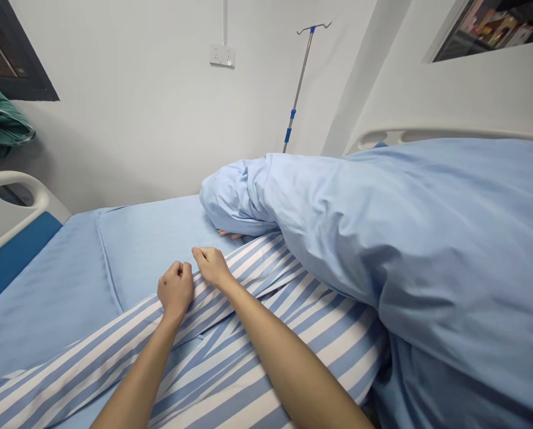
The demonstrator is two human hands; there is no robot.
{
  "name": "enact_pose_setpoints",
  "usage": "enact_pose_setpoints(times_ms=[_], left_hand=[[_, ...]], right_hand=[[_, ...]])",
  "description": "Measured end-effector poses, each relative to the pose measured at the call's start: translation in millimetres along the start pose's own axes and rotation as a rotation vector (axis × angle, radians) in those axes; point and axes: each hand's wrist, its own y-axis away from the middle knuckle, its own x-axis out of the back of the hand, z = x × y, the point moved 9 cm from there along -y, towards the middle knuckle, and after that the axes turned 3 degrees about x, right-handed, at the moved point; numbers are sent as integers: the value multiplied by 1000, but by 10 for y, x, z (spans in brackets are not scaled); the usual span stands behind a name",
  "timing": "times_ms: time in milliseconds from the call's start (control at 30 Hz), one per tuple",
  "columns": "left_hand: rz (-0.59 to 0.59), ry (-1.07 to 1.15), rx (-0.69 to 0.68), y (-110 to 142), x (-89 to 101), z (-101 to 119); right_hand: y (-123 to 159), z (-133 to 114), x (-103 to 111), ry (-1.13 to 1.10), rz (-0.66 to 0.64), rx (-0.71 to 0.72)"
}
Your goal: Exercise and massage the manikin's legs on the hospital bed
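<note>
Both my hands rest side by side on a blue-and-white striped garment (pixel 231 363) that lies across a hospital bed. My left hand (pixel 175 288) is curled closed and grips the upper edge of the striped cloth. Just to its right, my right hand (pixel 211 266) also has its fingers closed and pinches the same edge. A bulky light blue quilt (pixel 383 226) is pushed up on the right and overlaps the striped cloth. A small skin-coloured part (pixel 231 234) shows under the quilt's edge; what it is I cannot make out.
The bed has a light blue sheet (pixel 92 262) and a white and blue end board (pixel 11 238) at the left. A white rail (pixel 427 136) runs behind the quilt. An IV pole (pixel 298 89) stands by the wall, with a socket (pixel 222 55) above and green cloth (pixel 0 122) at far left.
</note>
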Motion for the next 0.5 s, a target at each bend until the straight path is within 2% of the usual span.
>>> enact_pose_setpoints(times_ms=[167, 300, 400, 500], left_hand=[[4, 129, -51, 8, 48, 79], [-10, 333, -6, -48, 41, 276], [-11, 544, 74, -83, -79, 412], [19, 546, 151, -68, -251, 398]], right_hand=[[-61, 15, 3, -73, 3, -35], [-93, 76, 34, -162, 21, -97], [-133, 167, 47, -326, 55, -138], [-163, 279, 50, -504, 101, -195]])
